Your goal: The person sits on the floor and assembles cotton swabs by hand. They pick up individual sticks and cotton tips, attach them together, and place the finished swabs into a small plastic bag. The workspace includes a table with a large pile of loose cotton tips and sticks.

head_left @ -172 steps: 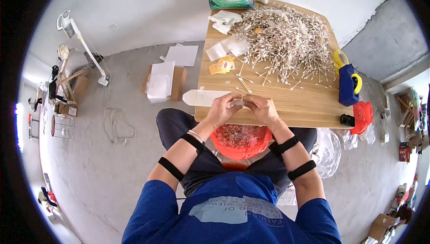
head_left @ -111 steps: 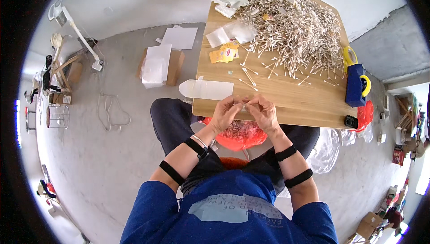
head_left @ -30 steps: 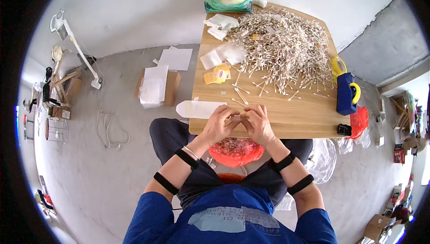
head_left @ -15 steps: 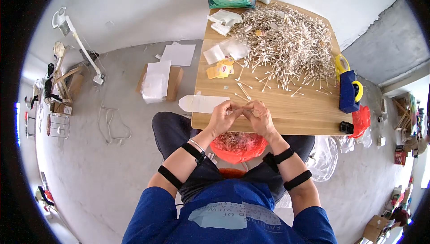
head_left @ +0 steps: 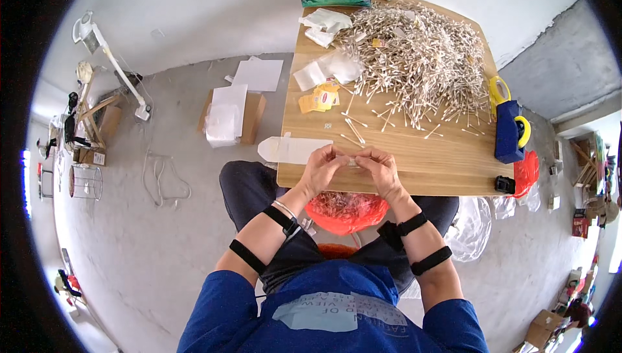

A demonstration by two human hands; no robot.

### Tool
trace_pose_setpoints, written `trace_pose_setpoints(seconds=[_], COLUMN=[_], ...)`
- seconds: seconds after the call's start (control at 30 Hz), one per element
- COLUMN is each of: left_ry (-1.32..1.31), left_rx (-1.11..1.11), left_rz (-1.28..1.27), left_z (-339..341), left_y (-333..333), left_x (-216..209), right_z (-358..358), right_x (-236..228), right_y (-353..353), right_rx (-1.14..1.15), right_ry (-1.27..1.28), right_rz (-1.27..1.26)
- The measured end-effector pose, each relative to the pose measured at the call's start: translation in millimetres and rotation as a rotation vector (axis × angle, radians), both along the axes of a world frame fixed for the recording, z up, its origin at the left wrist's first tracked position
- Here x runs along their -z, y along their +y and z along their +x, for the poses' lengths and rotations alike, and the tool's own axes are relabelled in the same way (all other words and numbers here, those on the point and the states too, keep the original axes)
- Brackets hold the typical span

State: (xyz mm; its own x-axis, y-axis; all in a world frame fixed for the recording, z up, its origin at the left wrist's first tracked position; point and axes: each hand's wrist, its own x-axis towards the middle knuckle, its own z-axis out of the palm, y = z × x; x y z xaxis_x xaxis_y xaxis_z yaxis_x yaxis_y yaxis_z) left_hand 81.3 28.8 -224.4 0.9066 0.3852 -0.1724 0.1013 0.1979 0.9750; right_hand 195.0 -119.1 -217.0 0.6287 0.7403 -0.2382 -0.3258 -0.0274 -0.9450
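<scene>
Fingers of both hands pinch a whitish piece near white card and loose swabs.

A small whitish piece, mostly hidden, is pinched between the left hand and right hand, near side.

Forearms angle inward, left grip and right grip pinched, nearly meeting.

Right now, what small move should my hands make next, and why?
Perhaps ease your left hand and right hand slightly farther in over the table: between them they pinch a small whitish piece near the front edge, and a red bag sits below that edge.
</scene>
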Motion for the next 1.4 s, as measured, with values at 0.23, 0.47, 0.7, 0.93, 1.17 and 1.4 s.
trace_pose_setpoints(seconds=[0.23,0.47,0.7,0.93,1.17,1.4], left_ry=[-0.033,-0.007,-0.064,-0.106,-0.089,-0.089], left_rx=[-0.044,0.023,0.004,-0.026,-0.002,-0.012], left_rz=[-0.148,0.16,0.082,-0.407,-0.116,0.004], left_z=[6.1,8.1,5.3,4.5,7.7,6.2], left_y=[-2.7,-8.8,-4.8,-0.8,-3.4,-5.4], left_x=[6.3,-8.1,4.7,16.3,13.1,13.7], right_z=[-5.7,-1.9,-1.6,-1.3,-1.5,-0.4], right_x=[-6.6,13.3,-5.1,-10.1,-6.5,-4.2], right_y=[5.7,-2.9,-2.1,-2.0,-2.4,0.5], right_rx=[0.046,0.064,0.006,0.012,0.004,-0.031], right_ry=[-0.211,-0.443,-0.426,-0.094,-0.113,-0.254], right_rz=[-0.02,-0.057,-0.053,-0.056,-0.033,-0.06])
